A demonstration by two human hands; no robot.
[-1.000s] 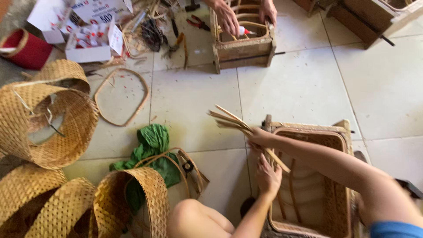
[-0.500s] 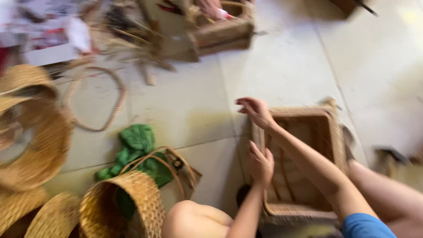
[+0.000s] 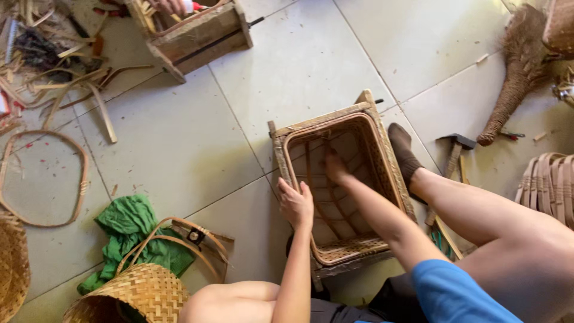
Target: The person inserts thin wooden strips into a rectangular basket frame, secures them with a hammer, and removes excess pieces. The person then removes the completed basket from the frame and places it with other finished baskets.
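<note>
Left hand [image 3: 296,204] closed over rim of basket [image 3: 382,157]. Right hand [image 3: 336,167] down inside against its ribs, fingers hidden, grip impossible to tell.

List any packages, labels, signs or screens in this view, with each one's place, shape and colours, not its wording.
No clear packages, labels, signs or screens show.
Only a small dark tag on the handled woven basket, lower left, might count as a label; its detail is too small to tell.
</note>
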